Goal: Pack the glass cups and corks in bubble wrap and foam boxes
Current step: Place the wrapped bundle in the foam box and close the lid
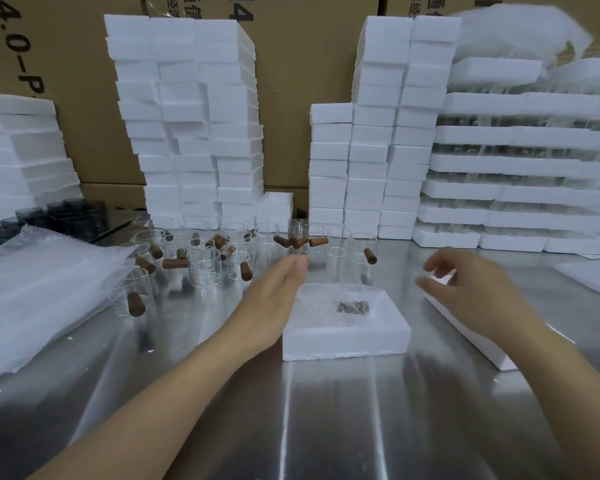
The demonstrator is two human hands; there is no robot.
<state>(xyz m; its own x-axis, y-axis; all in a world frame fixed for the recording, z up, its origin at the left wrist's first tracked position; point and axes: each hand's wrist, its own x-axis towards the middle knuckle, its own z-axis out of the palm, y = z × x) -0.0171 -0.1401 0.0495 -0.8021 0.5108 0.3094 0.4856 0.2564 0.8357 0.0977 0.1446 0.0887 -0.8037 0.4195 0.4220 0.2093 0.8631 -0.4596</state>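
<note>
A white foam box (343, 337) (grainy, rectangular) sat mid-tabletop (326, 427) with small brown corks (353, 307) under clear wrap. The left hand (278, 292), straight-fingered, and the right hand (471, 289), loosely curled, held nothing. Clear glass cups (205, 265) stood behind.

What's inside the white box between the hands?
The open foam box holds crinkly clear wrap and a little clump of brown pieces. Whatever lies under the wrap is covered.

steel table (326, 427) | foam box (343, 341) | glass cups (205, 268) | bubble wrap (32, 299) | foam stacks (187, 133)
</note>
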